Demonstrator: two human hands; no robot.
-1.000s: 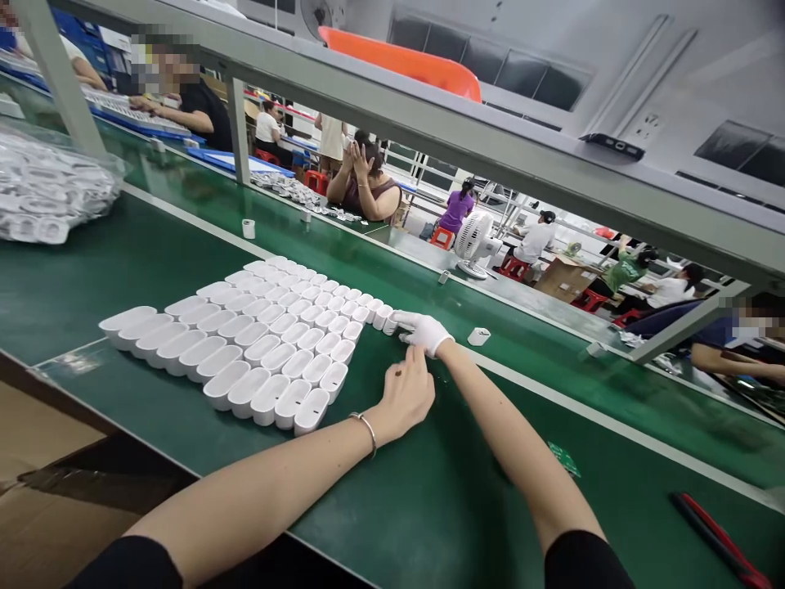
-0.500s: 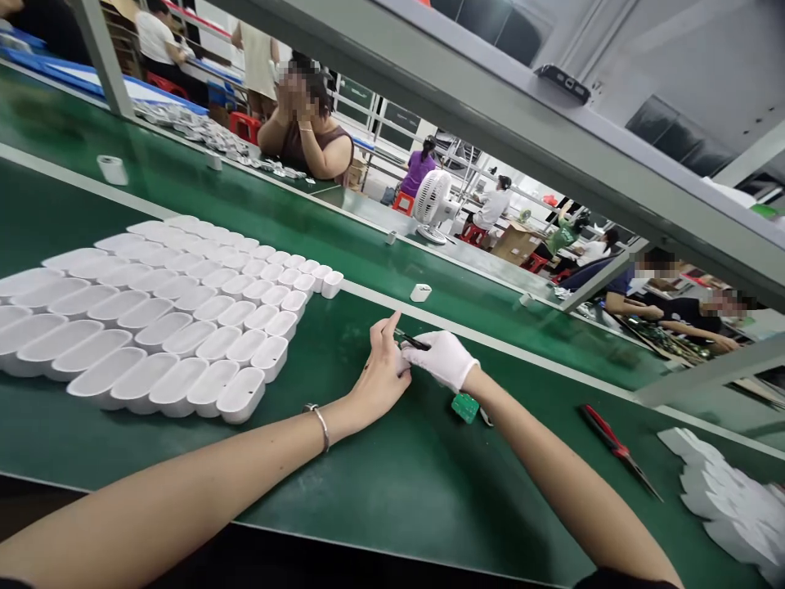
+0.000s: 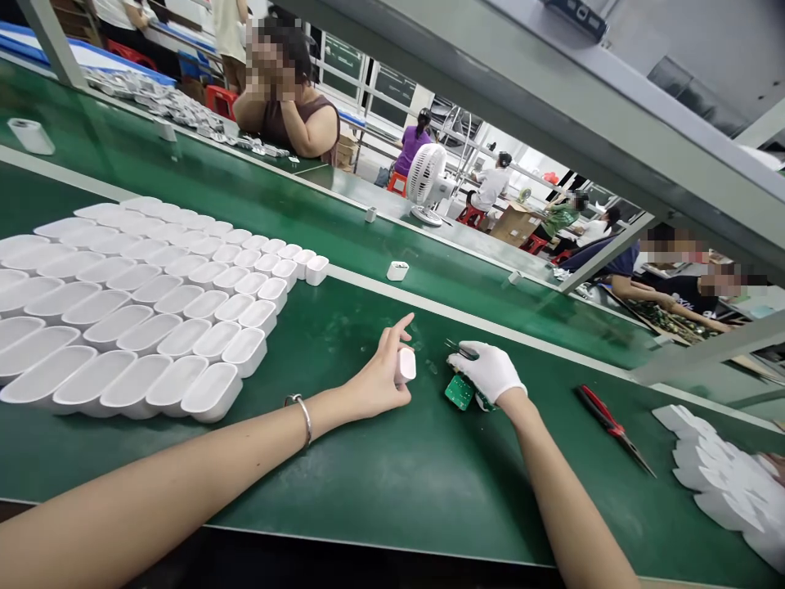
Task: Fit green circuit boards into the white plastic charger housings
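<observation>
You're cupping a white shell (image 3: 405, 365) in your left hand (image 3: 385, 375), thumb and fingers half-curled, index pointing out. Your gloved right hand (image 3: 484, 370) is pinching dark tweezers (image 3: 459, 350), grip partly hidden, beside a green circuit board (image 3: 459, 393); the piece under your glove is showing only partly. Open white cups (image 3: 212, 393) are running off-frame left across the desk (image 3: 392, 499). Marking on a co-worker's black shirt (image 3: 690, 293): showing too small to read.

Thin silver bangle (image 3: 305, 415) around left wrist (image 3: 314, 415); white glove (image 3: 495, 378) on right grip (image 3: 487, 370).
</observation>
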